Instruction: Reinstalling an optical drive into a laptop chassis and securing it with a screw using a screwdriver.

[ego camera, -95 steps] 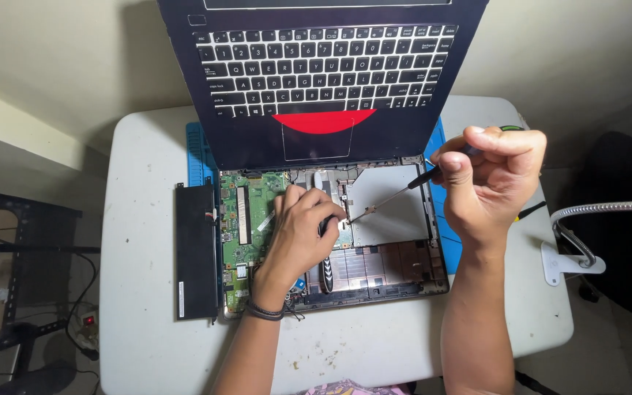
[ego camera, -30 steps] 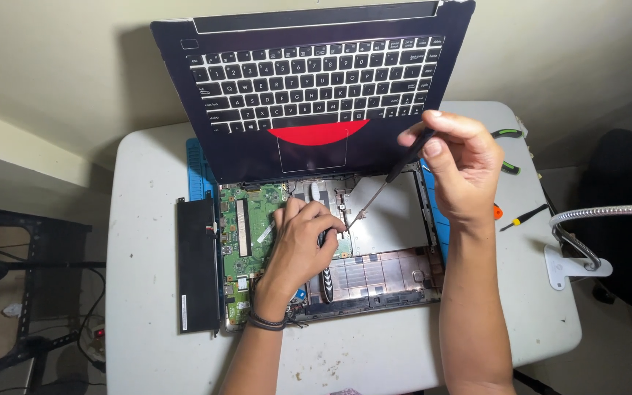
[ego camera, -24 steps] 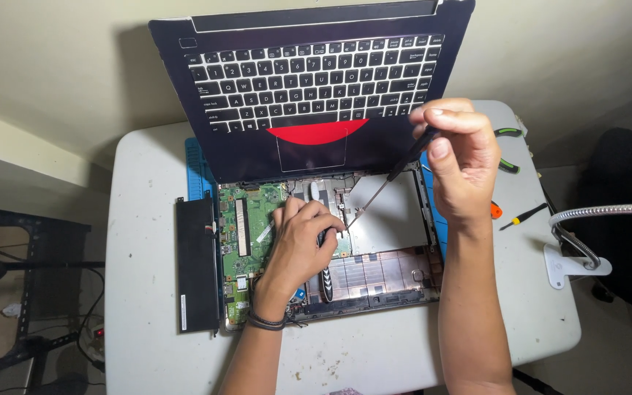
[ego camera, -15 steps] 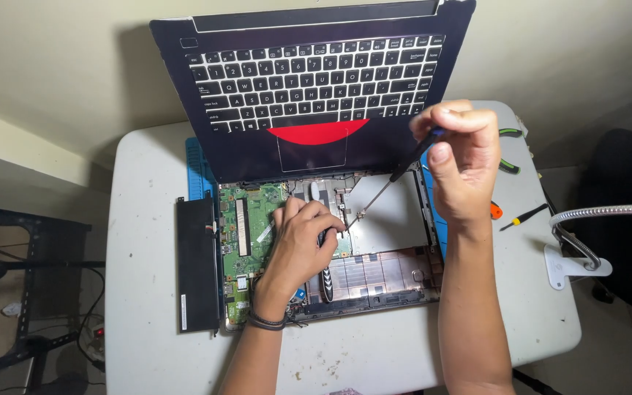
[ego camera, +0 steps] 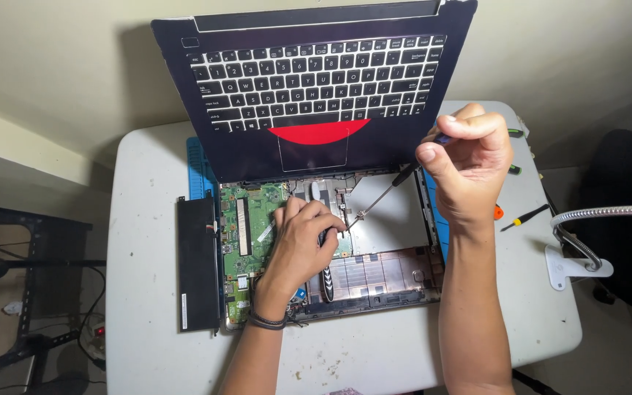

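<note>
From the head camera, looking straight down: the right hand [ego camera: 469, 164] has its grip clamped on the dark handle of a screwdriver [ego camera: 382, 199], whose thin shaft slants down and left so the tip meets a small point in the middle of the opened laptop base [ego camera: 389, 256]. The left hand [ego camera: 303, 238] lies on the base, fingers curled and pressed down just beside the tip, half over the green circuit board [ego camera: 246, 227]; whether that grip closes on anything I cannot tell. The keyboard half [ego camera: 316, 80] stands tilted up behind.

The likely trouble, as I judge it: the shaft sits at a slant rather than upright, so the tip could skip out of the screw head and scrape the board or jab the left fingers, which are very close. A freed screw could roll off among the bare parts. The raised keyboard half leans over the work — a knock could tip it down onto both hands.

The worktop [ego camera: 148, 292] is pale grey, scuffed and speckled with crumbs near the front edge. A blue mat [ego camera: 197, 164] shows under the laptop, and a flat black battery pack [ego camera: 197, 263] lies just beside the base on the left. Small tools [ego camera: 524, 217] lie to the right, near a white clamp with a bendy metal neck [ego camera: 587, 241]. Beyond — plain cream wall, a dark stand and cables on the floor at left.
</note>
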